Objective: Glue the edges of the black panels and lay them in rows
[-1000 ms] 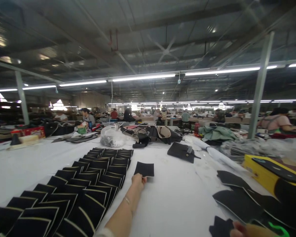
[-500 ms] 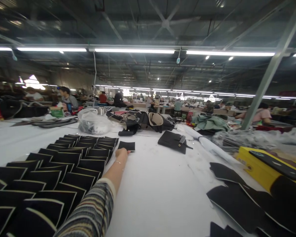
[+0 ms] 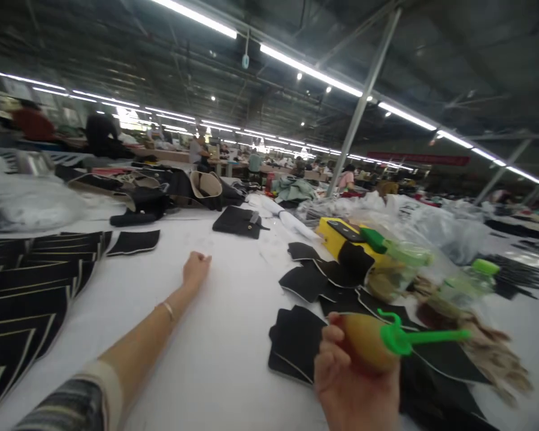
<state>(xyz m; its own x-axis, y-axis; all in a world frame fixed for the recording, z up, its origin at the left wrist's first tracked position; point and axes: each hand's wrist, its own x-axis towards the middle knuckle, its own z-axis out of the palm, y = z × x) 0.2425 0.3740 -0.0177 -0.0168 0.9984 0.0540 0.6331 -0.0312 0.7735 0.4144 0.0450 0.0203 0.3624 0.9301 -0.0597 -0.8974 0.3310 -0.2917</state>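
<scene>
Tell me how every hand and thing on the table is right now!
left hand: loosely closed, resting on the table, holding nothing
right hand: gripping the yellow squeeze bottle
yellow squeeze bottle: held, green nozzle sideways
black pieces: laid overlapping in rows
yellow box: black piece on top

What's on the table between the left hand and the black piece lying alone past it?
Nothing: in the head view only bare white table separates the left hand from the black piece.
</scene>
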